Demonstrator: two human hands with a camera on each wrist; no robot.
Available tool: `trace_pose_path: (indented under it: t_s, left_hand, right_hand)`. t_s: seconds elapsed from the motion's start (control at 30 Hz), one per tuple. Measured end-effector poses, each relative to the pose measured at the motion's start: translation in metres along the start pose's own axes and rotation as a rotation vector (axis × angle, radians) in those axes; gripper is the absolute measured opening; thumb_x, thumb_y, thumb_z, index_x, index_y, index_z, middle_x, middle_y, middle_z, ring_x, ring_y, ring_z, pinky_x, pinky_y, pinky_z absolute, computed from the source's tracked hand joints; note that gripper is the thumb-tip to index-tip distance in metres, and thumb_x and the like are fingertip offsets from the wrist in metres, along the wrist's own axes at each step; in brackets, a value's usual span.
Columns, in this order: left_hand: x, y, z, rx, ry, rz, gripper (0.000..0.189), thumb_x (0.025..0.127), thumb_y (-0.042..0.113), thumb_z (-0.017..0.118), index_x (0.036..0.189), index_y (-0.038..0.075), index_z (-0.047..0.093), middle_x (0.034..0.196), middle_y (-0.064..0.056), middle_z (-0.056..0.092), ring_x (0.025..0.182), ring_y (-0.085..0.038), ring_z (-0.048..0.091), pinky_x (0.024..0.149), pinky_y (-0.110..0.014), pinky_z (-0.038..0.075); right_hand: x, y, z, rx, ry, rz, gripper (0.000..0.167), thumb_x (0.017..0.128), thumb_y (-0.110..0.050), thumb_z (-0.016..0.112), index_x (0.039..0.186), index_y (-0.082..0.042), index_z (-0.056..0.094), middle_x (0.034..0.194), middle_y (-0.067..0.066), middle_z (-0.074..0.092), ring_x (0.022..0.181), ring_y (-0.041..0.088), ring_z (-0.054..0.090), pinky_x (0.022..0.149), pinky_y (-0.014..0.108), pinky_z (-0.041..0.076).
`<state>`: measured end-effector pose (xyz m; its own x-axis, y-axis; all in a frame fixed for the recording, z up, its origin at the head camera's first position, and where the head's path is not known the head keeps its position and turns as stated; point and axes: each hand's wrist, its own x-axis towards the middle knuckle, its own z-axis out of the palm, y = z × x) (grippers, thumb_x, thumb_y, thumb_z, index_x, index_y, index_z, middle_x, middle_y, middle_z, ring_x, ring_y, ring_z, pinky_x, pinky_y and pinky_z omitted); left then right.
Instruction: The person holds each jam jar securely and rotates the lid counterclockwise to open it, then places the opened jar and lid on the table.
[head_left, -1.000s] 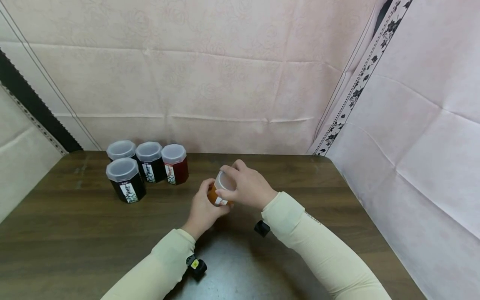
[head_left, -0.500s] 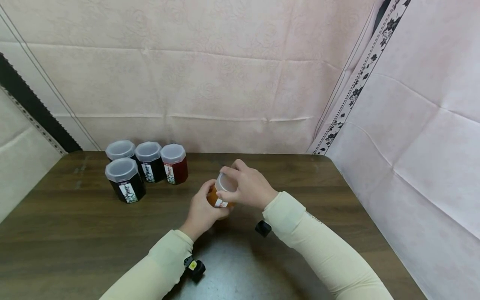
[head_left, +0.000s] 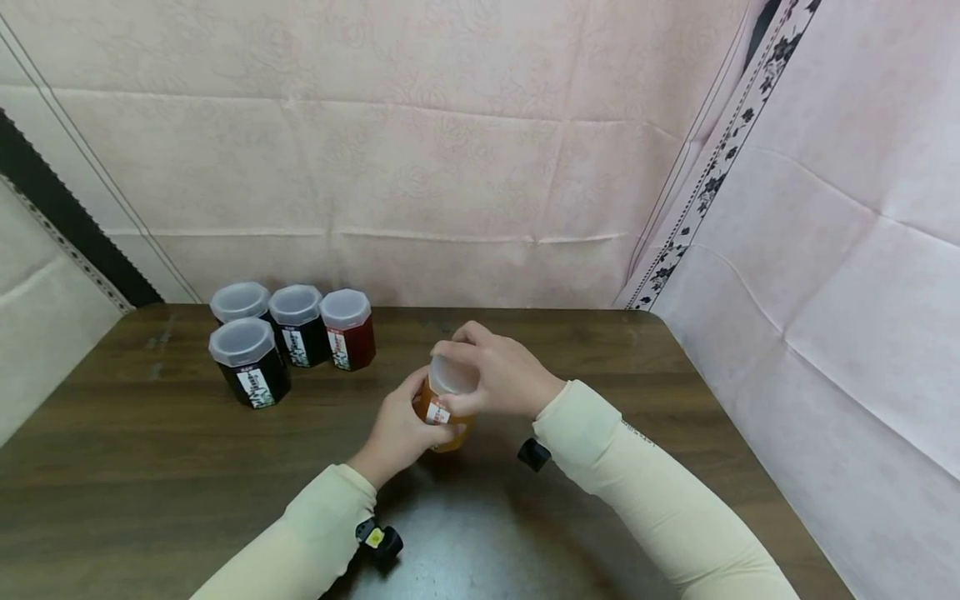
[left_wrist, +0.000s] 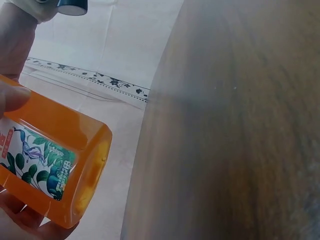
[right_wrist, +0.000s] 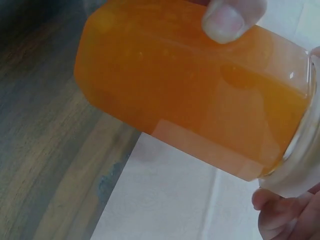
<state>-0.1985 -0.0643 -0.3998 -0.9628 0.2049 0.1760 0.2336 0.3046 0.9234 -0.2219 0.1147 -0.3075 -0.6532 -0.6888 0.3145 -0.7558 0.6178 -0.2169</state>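
Above the brown wooden table [head_left: 150,483], the left hand [head_left: 396,437] grips a tilted, clear, orange-filled jar [right_wrist: 185,95]; the right hand [head_left: 504,372] clamps its translucent white lid [head_left: 452,377], partly hiding it. Leftward stand three black, faceted, white-lidded jars [head_left: 251,369] and one dark-red jar [head_left: 360,342].

A brown wood-grained table [head_left: 172,492] with rounded far corners carries four upright jars in a cluster at its far left. A dark, faceted jar with a frosted whitish lid and a white printed label [head_left: 250,364] stands in front. Just behind it are a partly hidden dark jar with a frosted lid [head_left: 240,301], a similar dark, labelled jar [head_left: 300,327] and a deep-red, faceted, labelled jar with a frosted lid [head_left: 349,331].
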Motion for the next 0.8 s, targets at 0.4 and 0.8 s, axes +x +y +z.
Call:
trace_pose_path:
  t_s: [0.4,0.8]
  left_hand:
    - [0.0008,-0.0008,-0.0004,0.001,0.002,0.001,0.077,0.073,0.015,0.083,0.140,0.014,0.044,0.129,-0.008,0.056,0.110,-0.027,0.055,0.096,-0.050,0.048]
    - [0.0007,-0.0012,0.0008,0.010,0.008,0.011,0.078,0.073,0.015,0.083,0.140,0.014,0.044,0.129,-0.008,0.056,0.110,-0.027,0.055,0.096,-0.050,0.048]
  right_hand:
    - [-0.0019,0.0020,-0.0012,-0.029,-0.021,0.023,0.054,0.079,-0.044,0.069,0.128,-0.022,0.061,0.117,0.003,0.054,0.086,0.013,0.058,0.070,0.028,0.053]
    - [-0.0046,0.0033,-0.0030,-0.011,-0.017,0.020,0.055,0.079,-0.043,0.069,0.129,-0.023,0.061,0.118,0.001,0.055,0.086,0.012,0.058,0.069,0.027,0.052]
